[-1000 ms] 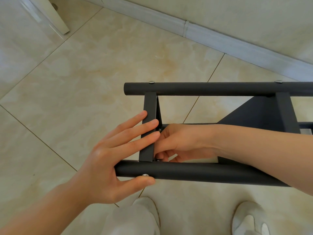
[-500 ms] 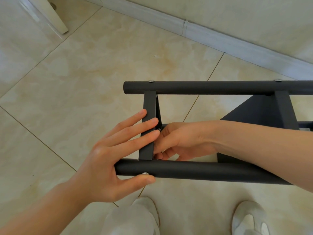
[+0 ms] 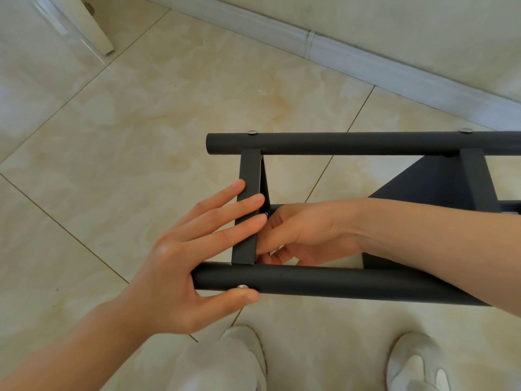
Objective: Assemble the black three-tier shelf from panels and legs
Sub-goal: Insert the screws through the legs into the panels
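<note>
The black shelf lies on its side on the floor. Its far tube leg [image 3: 366,143] and near tube leg [image 3: 338,285] run left to right, joined by the end panel [image 3: 248,215]. My left hand [image 3: 194,263] lies flat with straight fingers across the end panel, thumb under the near leg beside a silver screw head [image 3: 242,286]. My right hand [image 3: 304,232] reaches inside the frame behind the end panel, fingers curled at a small screw [image 3: 265,213]; what they pinch is hidden. A second panel [image 3: 439,187] stands further right.
Tiled floor all around, with a white baseboard [image 3: 338,55] along the wall at the back. A white furniture leg [image 3: 93,26] stands at the top left. My two light shoes [image 3: 414,362] are just below the shelf.
Almost nothing has moved. My right hand's fingers have shifted slightly behind the end panel; my left hand stays pressed on it.
</note>
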Action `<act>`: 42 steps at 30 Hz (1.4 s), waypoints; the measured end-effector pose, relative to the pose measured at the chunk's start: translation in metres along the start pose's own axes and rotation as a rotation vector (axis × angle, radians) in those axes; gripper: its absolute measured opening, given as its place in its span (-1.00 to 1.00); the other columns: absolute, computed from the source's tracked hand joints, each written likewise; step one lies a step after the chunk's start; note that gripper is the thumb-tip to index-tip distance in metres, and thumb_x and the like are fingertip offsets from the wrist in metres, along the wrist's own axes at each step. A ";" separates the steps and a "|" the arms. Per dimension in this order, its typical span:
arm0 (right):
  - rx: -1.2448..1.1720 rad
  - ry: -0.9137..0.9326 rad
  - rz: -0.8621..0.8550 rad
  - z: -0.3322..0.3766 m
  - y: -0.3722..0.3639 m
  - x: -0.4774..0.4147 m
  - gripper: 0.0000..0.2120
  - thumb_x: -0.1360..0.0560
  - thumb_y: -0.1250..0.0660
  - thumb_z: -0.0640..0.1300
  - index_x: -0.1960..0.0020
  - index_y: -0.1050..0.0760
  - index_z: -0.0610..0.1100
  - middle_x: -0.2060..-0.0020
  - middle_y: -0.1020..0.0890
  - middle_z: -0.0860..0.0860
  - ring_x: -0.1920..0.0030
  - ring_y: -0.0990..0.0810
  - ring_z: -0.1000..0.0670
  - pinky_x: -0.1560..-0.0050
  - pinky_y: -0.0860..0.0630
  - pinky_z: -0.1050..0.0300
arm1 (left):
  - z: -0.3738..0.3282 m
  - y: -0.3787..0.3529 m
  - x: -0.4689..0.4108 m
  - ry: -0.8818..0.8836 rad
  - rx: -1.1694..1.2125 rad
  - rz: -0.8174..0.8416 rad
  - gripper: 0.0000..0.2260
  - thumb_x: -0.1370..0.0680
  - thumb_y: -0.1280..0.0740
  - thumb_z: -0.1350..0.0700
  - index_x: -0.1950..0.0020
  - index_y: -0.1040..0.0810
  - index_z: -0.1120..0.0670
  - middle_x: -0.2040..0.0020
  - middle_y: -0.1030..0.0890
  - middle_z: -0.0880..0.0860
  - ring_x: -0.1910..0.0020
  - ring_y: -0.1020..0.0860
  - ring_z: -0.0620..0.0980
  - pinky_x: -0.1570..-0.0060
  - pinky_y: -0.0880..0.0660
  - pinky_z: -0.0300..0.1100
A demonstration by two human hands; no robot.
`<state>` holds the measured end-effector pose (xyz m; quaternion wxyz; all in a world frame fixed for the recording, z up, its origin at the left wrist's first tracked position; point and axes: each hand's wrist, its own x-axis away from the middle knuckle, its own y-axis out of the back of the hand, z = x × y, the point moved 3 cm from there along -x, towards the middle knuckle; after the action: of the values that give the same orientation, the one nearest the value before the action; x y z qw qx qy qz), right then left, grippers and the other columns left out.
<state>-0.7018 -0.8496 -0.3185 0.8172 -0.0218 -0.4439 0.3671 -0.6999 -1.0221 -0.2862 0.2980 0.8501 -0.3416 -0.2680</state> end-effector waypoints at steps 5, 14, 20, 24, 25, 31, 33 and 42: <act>0.010 0.009 -0.023 -0.001 -0.001 -0.004 -0.69 -0.57 -0.35 -0.09 -0.22 -0.56 -0.26 0.04 -0.55 -0.11 0.00 -0.51 -0.04 -0.27 -0.48 -0.14 | 0.000 0.000 0.000 -0.006 0.002 -0.003 -0.42 -0.48 -0.43 -0.08 -0.38 -0.48 0.23 -0.46 -0.45 0.14 -0.56 -0.27 0.18 -0.49 -0.30 0.00; -0.035 0.045 0.078 0.003 0.001 0.004 -0.88 -0.58 -0.29 -0.22 -0.07 -0.58 -0.16 -0.01 -0.58 -0.11 -0.03 -0.52 -0.05 -0.20 -0.51 -0.06 | 0.000 0.000 0.000 -0.008 -0.005 -0.008 -0.43 -0.48 -0.42 -0.09 -0.37 -0.48 0.25 -0.45 -0.46 0.15 -0.56 -0.28 0.17 -0.49 -0.30 -0.02; 0.035 0.034 0.029 0.001 -0.003 0.000 -0.69 -0.62 -0.25 -0.15 -0.25 -0.50 -0.35 0.03 -0.56 -0.15 -0.04 -0.49 -0.11 -0.32 -0.43 -0.16 | 0.000 0.000 -0.001 -0.006 -0.005 -0.009 -0.42 -0.55 -0.35 -0.17 -0.36 -0.49 0.25 -0.45 -0.46 0.16 -0.56 -0.28 0.17 -0.49 -0.29 -0.02; 0.051 0.040 -0.002 0.000 -0.005 -0.001 -0.66 -0.62 -0.26 -0.15 -0.27 -0.48 -0.37 0.01 -0.52 -0.17 -0.03 -0.46 -0.12 -0.38 -0.38 -0.20 | 0.000 0.000 -0.001 -0.013 -0.002 -0.013 -0.43 -0.54 -0.38 -0.15 -0.36 -0.48 0.26 -0.45 -0.45 0.16 -0.56 -0.28 0.18 -0.49 -0.30 -0.01; 0.043 0.041 0.003 0.002 -0.004 0.000 -0.69 -0.61 -0.26 -0.17 -0.25 -0.51 -0.34 0.02 -0.52 -0.17 -0.02 -0.46 -0.12 -0.34 -0.41 -0.17 | 0.000 0.000 -0.001 -0.014 -0.001 -0.015 -0.43 -0.51 -0.40 -0.12 -0.36 -0.48 0.26 -0.45 -0.45 0.16 -0.56 -0.28 0.18 -0.49 -0.30 -0.01; 0.019 0.065 0.047 0.004 0.000 0.002 -0.79 -0.59 -0.26 -0.22 -0.20 -0.54 -0.22 -0.04 -0.56 -0.15 -0.03 -0.52 -0.08 -0.31 -0.45 -0.15 | 0.000 -0.001 -0.001 -0.009 0.009 -0.018 -0.43 -0.54 -0.38 -0.14 -0.36 -0.48 0.27 -0.45 -0.46 0.16 -0.56 -0.28 0.17 -0.49 -0.30 -0.01; 0.042 0.052 0.051 0.002 0.000 0.002 -0.76 -0.61 -0.26 -0.18 -0.22 -0.54 -0.26 -0.02 -0.56 -0.14 -0.04 -0.52 -0.07 -0.32 -0.44 -0.17 | 0.001 -0.001 -0.001 -0.005 0.010 -0.013 -0.42 -0.55 -0.37 -0.16 -0.36 -0.48 0.27 -0.45 -0.46 0.16 -0.56 -0.28 0.17 -0.49 -0.30 -0.02; 0.061 0.047 0.060 0.003 -0.001 0.001 -0.67 -0.61 -0.25 -0.16 -0.34 -0.47 -0.27 -0.19 -0.56 -0.28 -0.08 -0.55 -0.09 -0.36 -0.43 -0.22 | 0.000 -0.001 -0.001 -0.003 0.018 -0.017 -0.42 -0.56 -0.35 -0.18 -0.36 -0.48 0.27 -0.44 -0.45 0.16 -0.56 -0.28 0.18 -0.49 -0.29 -0.02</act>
<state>-0.7029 -0.8508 -0.3150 0.8162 -0.0185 -0.4124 0.4043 -0.7005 -1.0205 -0.2868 0.2876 0.8553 -0.3371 -0.2685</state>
